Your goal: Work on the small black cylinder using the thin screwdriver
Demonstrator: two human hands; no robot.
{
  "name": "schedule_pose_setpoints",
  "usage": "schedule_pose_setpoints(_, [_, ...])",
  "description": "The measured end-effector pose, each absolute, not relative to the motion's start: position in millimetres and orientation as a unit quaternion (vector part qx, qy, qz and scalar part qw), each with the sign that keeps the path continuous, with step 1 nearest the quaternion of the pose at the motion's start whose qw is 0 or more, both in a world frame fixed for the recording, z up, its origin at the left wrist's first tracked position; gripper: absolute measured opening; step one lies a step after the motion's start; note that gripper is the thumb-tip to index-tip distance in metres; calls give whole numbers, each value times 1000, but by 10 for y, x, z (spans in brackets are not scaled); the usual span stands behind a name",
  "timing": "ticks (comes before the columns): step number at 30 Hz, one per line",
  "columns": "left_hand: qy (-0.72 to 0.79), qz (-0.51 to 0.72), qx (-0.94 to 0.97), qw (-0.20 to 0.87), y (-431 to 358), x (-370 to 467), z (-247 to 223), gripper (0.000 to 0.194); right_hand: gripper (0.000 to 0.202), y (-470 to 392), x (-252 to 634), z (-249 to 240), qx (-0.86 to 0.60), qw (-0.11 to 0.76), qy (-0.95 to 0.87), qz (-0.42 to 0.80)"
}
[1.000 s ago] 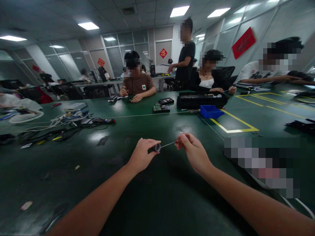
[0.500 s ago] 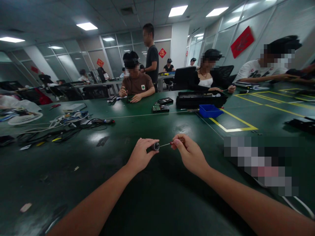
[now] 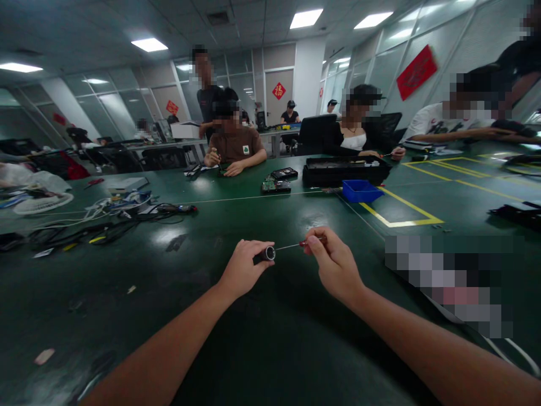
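Observation:
My left hand (image 3: pixel 245 268) is closed around a small dark cylinder (image 3: pixel 267 253), whose round end with a pale rim faces toward me and to the right. That end looks hollow, though its inside is too dark to make out. Between the thumb and fingers of my right hand (image 3: pixel 336 259) is a screwdriver (image 3: pixel 302 244) with a reddish handle, partly hidden by the fingers. Its thin metal shaft points left, the tip at or just beside the cylinder's rim; I cannot tell whether it touches. Both hands are above the green table (image 3: pixel 270 361).
Cables (image 3: pixel 105 225) and a white round grille (image 3: pixel 43 204) lie at the left. Ahead are hard drives (image 3: pixel 276 183), a black tray (image 3: pixel 344 171) and a blue bin (image 3: pixel 362 191). A blurred-out object (image 3: pixel 448 287) lies at right. Co-workers sit across the table.
My right hand has moved slightly right, drawing the screwdriver back. The cylinder's end has turned a little and shows more of its opening. A standing person behind has moved left.

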State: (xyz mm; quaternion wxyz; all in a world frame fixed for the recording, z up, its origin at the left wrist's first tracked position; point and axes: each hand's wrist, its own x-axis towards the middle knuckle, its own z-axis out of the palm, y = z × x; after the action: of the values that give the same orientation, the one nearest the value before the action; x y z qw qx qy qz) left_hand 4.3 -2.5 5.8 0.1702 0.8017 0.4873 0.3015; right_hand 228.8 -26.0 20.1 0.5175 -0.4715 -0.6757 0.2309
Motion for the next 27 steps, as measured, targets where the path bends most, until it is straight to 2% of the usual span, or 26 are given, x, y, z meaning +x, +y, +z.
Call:
schedule_pose_setpoints(9, [482,300,804,176,-33,50,57,39,18,-312,2258,269,-473,472,-720,189])
schedule_pose_setpoints(16, [484,295,798,203,-22,32,19,41,19,-304,2284,313,-488,468,-723,142])
schedule_pose_setpoints(27, [492,404,704,315,64,6,-37,39,20,-319,2286,337,-490,480,-718,118])
